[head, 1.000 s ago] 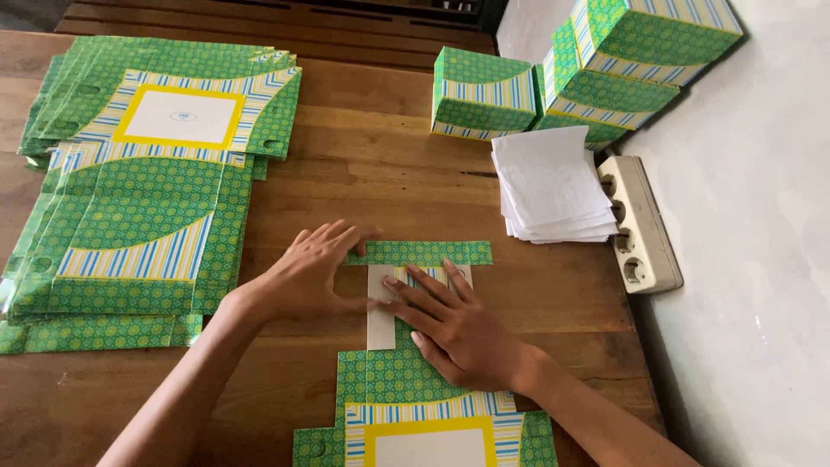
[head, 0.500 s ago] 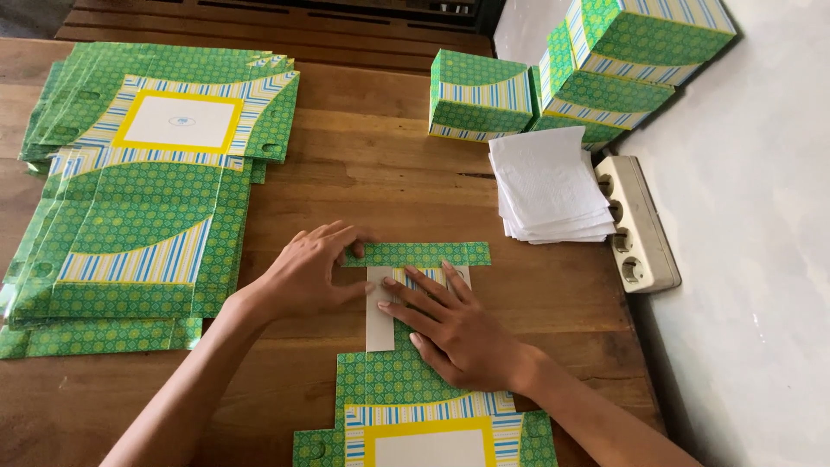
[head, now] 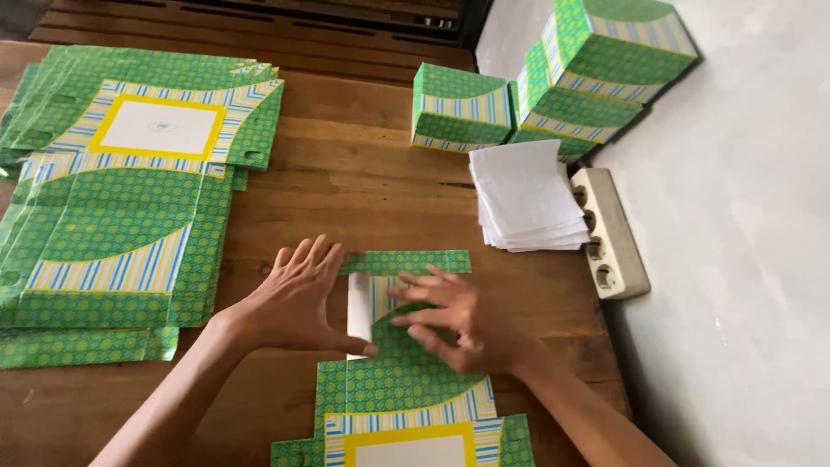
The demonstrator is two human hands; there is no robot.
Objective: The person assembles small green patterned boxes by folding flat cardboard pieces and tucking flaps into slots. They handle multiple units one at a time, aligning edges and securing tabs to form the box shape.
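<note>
Now both hands press flat box.

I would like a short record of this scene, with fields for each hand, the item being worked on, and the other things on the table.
left hand: left hand lies flat, fingers spread, on the left edge of the flat box blank
right hand: right hand presses on the blank's folded part
worked item: green patterned cardboard blank, unfolded, near the table's front edge
stack of blanks: stack of flat blanks, left side
folded boxes: finished green boxes, far right
paper: white sheets, beside a power strip
surface: wooden table
</note>
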